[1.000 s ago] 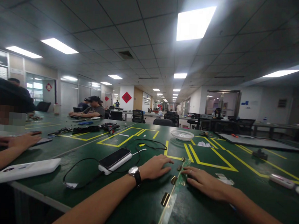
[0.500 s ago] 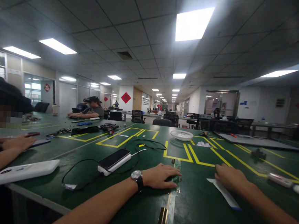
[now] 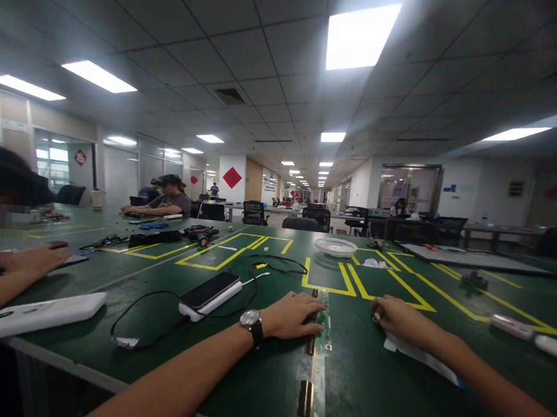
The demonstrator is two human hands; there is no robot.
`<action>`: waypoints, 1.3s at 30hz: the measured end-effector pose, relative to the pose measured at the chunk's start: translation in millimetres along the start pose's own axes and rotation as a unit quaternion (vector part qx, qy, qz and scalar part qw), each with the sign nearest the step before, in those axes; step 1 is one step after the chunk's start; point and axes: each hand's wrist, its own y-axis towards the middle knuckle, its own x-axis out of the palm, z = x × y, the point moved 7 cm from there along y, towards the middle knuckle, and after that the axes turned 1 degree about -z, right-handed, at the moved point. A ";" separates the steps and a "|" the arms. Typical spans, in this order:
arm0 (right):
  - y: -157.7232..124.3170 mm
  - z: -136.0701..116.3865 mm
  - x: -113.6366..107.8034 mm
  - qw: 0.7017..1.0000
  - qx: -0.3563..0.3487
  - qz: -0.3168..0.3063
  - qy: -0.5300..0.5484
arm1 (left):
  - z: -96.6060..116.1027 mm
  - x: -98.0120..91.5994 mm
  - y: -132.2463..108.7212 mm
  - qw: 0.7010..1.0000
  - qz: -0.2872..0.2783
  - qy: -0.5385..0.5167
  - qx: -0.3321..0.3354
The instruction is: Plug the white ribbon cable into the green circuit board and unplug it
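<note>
A long, narrow green circuit board strip (image 3: 322, 372) with dark and gold-coloured parts runs toward me along the table. My left hand (image 3: 292, 315), with a watch on its wrist, lies across the strip's far part, fingers stretched out and resting on it. To the right of the board, my right hand (image 3: 397, 321) is closed in a pinch above the table. A small whitish bit shows at its fingertips, too small to name. Beneath that hand and wrist lies a white strip, perhaps paper (image 3: 421, 358), with a blue end, partly hidden by my forearm.
A phone (image 3: 211, 290) on a white block, with a black cable, lies left of my left hand. Further left are a white slab-like device (image 3: 38, 315) and a co-worker's hand (image 3: 38, 260). Beyond stands a white basket (image 3: 336, 246); a pink-and-white object (image 3: 513, 326) lies right.
My right hand has moved left toward the board, and its fingertips now show a whitish bit. The left hand stays on the board. The whole view has shifted slightly.
</note>
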 end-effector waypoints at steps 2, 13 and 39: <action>-1.9 -4.6 -4.1 1.000 0.011 -0.002 -0.005 | -1.6 2.5 -0.5 1.000 -0.013 0.005 -0.004; -8.5 -53.9 -2.1 0.995 -0.074 0.001 0.068 | 2.5 3.3 -4.7 0.999 -0.051 0.013 0.004; -8.6 -104.7 8.7 0.975 -0.191 0.070 0.090 | 13.1 8.7 -1.2 1.000 -0.026 0.009 0.008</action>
